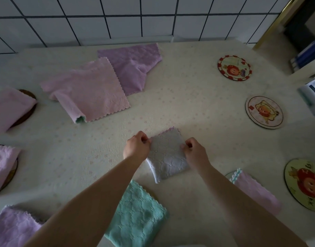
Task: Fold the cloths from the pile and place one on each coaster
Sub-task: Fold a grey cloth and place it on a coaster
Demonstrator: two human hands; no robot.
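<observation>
Two opposite edges of the folded lilac cloth [166, 155], lying mid-desk [197, 97], are pinched by the left hand [137, 147] and right hand [195, 152], fingers curled, seemingly so another fold can be made squarely.

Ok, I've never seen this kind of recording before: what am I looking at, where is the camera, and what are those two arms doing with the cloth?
There is no machine here. A person wears a wide-angle camera on the head, looking down at their own bare arms.

The left hand and right hand each pinch an edge of a small folded pale cloth lying on the table.

Behind it lies a pile of unfolded cloths: a pink one and a purple one. Three round picture coasters on the right are bare: far, middle, near. Other folded cloths lie nearby, including a teal one; some on the left rest on dark coasters.
</observation>
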